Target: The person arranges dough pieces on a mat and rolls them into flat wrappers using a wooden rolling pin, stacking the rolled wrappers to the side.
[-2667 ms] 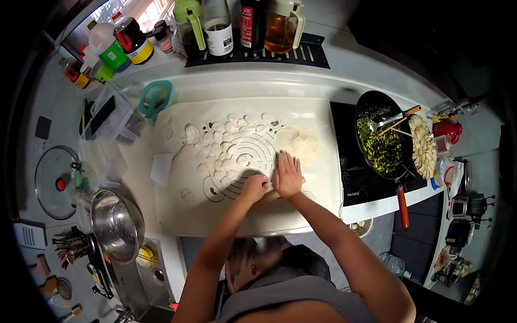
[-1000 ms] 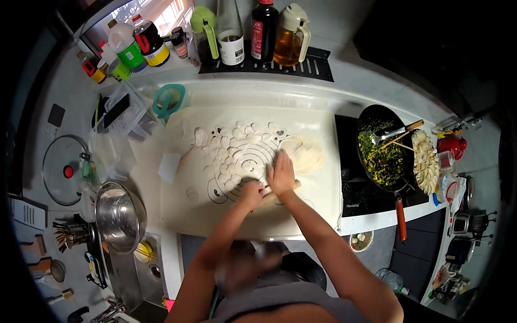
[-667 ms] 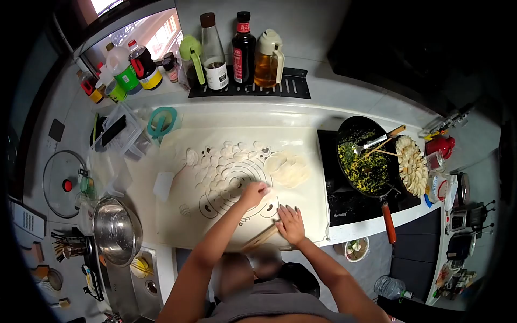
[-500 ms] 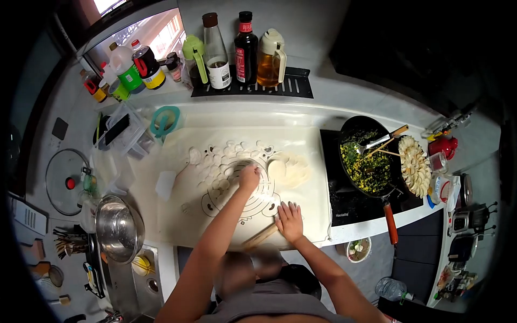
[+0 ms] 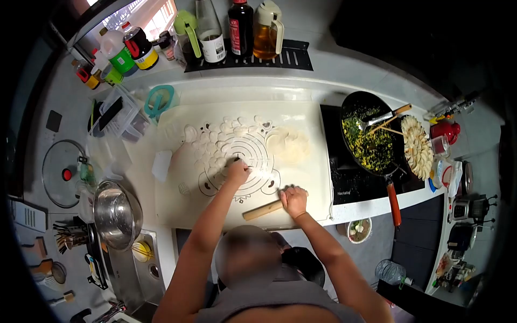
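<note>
My left hand (image 5: pixel 238 171) is over the printed circles of the pale dough mat (image 5: pixel 177 207), its fingers pinched together. Whatever they hold, if anything, is too small to make out. Small dough pieces (image 5: pixel 214 144) lie scattered on the mat just beyond and left of that hand. My right hand (image 5: pixel 294 201) is closed round the right end of a wooden rolling pin (image 5: pixel 263 210), which lies slanted near the mat's front edge. Thin round dough wrappers (image 5: pixel 291 145) overlap in a floury pile at the mat's right side, beyond my right hand.
To the right, a black wok (image 5: pixel 368 141) of chopped green and yellow filling sits on the cooktop (image 5: pixel 353 185), beside a round of dumplings (image 5: pixel 416 145). A steel bowl (image 5: pixel 116 215) stands left by the sink (image 5: pixel 153 299). Bottles (image 5: pixel 240 29) line the back shelf.
My left hand has moved toward me and slightly left. My right hand, earlier spread flat beside the rolling pin, has closed round its right end. The whole view has shifted upward somewhat.
</note>
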`<act>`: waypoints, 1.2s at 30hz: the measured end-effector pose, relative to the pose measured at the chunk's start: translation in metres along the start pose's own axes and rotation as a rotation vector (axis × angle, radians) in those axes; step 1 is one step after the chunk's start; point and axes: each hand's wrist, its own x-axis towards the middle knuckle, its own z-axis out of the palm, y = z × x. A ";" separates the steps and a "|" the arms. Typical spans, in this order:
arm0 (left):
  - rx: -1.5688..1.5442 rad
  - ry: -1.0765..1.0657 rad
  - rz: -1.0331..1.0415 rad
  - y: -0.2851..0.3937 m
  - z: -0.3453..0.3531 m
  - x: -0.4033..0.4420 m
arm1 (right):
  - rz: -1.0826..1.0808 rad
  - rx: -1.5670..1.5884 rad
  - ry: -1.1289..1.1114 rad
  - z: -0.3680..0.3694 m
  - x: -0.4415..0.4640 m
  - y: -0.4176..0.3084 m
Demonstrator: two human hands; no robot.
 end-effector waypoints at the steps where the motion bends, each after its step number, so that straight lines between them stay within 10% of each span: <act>1: -0.122 0.004 -0.014 0.003 0.012 -0.006 | -0.003 0.004 -0.002 0.001 -0.003 0.002; 5: -0.482 -0.125 -0.190 0.040 0.034 -0.039 | 0.037 0.048 -0.053 -0.001 -0.007 0.004; 9: -0.247 -0.144 0.118 0.058 0.033 -0.059 | 0.082 -0.040 -0.024 -0.001 0.008 -0.004; 28: -0.111 -0.126 0.354 0.068 0.037 -0.034 | 0.133 0.048 -0.001 0.023 0.049 0.001; 36: -0.360 -0.119 0.057 0.052 0.035 -0.050 | 0.080 -0.101 -0.177 0.013 0.062 -0.006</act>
